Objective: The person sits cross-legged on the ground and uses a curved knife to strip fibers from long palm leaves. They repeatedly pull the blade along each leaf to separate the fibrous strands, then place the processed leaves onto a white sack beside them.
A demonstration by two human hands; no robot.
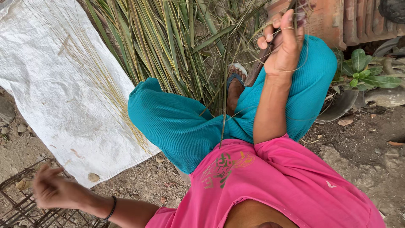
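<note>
My right hand (283, 44) is raised at the upper right, shut on a dark, long tool (256, 71) with a thin pale leaf strand looped around the fingers. A green leaf strip (222, 122) hangs down over my teal trousers (177, 122). My left hand (52, 190) is out at the lower left, blurred, fingers apart, with nothing visible in it; a dark bracelet (112, 209) is on that wrist. A pile of long green palm leaves (168, 42) lies in front of my knees. Several thin yellowish midribs (99, 76) lie on a white woven sack (46, 97).
A rusty wire mesh (19, 209) lies under my left hand. My sandalled foot (234, 84) rests by the leaves. Reddish clay tiles (341, 21) and a small leafy plant (365, 71) stand at the upper right. The ground is bare dirt (363, 152).
</note>
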